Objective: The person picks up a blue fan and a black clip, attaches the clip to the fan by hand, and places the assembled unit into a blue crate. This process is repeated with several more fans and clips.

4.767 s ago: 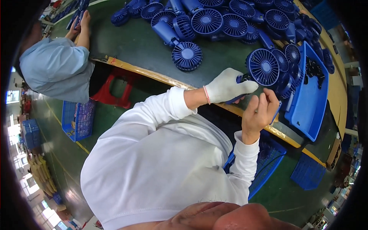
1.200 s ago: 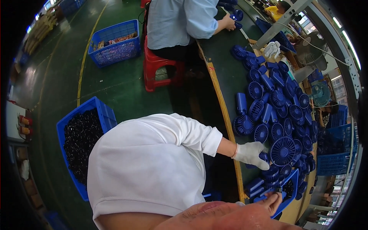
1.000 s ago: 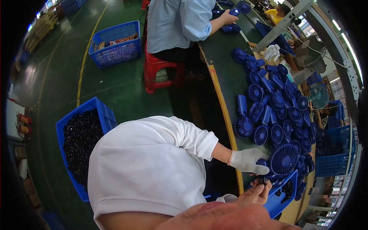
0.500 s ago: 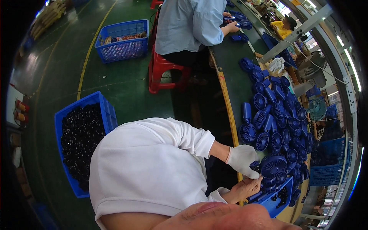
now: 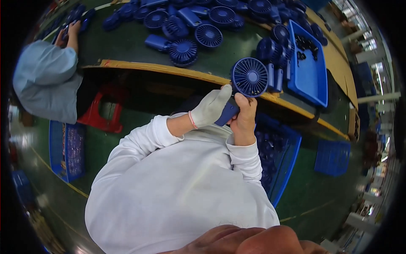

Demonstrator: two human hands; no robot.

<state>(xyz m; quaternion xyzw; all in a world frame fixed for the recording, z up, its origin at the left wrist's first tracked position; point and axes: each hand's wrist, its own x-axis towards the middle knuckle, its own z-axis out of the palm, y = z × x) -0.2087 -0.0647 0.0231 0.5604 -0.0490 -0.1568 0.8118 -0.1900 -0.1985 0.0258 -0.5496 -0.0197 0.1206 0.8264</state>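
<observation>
Blue fan [image 5: 249, 77] held up over worktop [image 5: 139, 46] edge; gloved left hand [image 5: 210, 108] and bare right hand [image 5: 244, 113] both clenched in a grip on its handle. Blue tray [image 5: 311, 80] right of grip.

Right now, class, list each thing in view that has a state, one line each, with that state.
Blue fan: lifted off the table, held by both hands.
Left hand: gloved, closed on the fan's handle.
Right hand: bare, gripping the handle.
Blue tray: open, few dark parts inside.
Blue crate: open, under the table.
</observation>
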